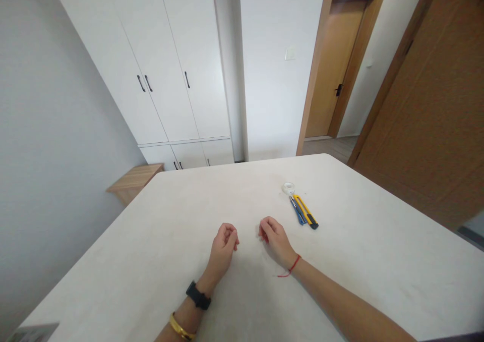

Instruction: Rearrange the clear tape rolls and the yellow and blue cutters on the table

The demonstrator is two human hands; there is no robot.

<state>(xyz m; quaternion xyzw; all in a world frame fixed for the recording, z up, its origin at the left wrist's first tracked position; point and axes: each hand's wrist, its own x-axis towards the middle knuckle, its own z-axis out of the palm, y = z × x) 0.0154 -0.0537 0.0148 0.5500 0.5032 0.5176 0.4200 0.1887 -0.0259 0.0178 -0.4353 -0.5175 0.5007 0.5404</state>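
Observation:
My left hand [224, 246], with a black watch and a gold bangle on its arm, rests on the white table [170, 221] with its fingers curled closed. To its right, my right hand [275, 237] wears a red string bracelet and is also loosely closed. No object shows in either hand. Beyond my right hand lie a yellow cutter [305, 211] with a black end and a blue-handled tool [298, 211], side by side. A roll of clear tape [289, 188] touches or nearly touches their far ends.
A flat grey item [38, 332] lies at the table's near left corner. A wooden cabinet [136, 178] stands past the left edge. White wardrobes [162, 64] are behind the table, and a brown door [427, 110] is at the right.

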